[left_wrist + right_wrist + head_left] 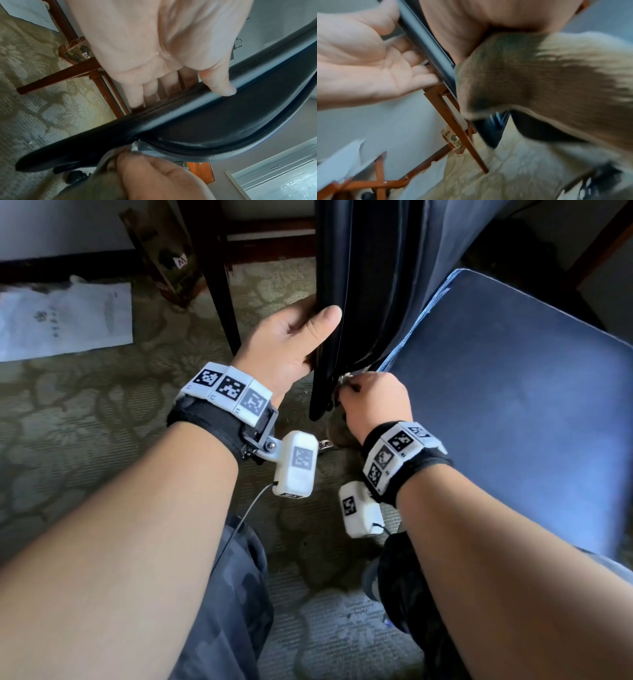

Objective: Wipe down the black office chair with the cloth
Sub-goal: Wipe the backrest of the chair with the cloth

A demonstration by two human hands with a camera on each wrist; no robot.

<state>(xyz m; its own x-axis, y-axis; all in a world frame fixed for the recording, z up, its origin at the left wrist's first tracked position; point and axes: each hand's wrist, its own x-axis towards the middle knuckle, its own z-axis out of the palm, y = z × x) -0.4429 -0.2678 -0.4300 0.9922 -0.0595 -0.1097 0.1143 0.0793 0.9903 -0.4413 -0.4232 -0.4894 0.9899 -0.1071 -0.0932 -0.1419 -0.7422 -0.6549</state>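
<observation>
The black office chair's backrest rises at top centre, its dark seat to the right. My left hand grips the backrest's side edge, thumb on the front and fingers behind; the left wrist view shows the same edge under the thumb. Just below, my right hand holds a bunched brownish cloth against the backrest's lower end, where it meets the seat. In the right wrist view the cloth fills the frame beside the black edge.
Patterned carpet covers the floor. A dark wooden chair leg stands just left of my left hand. White paper lies at far left. My knees in dark trousers are at the bottom.
</observation>
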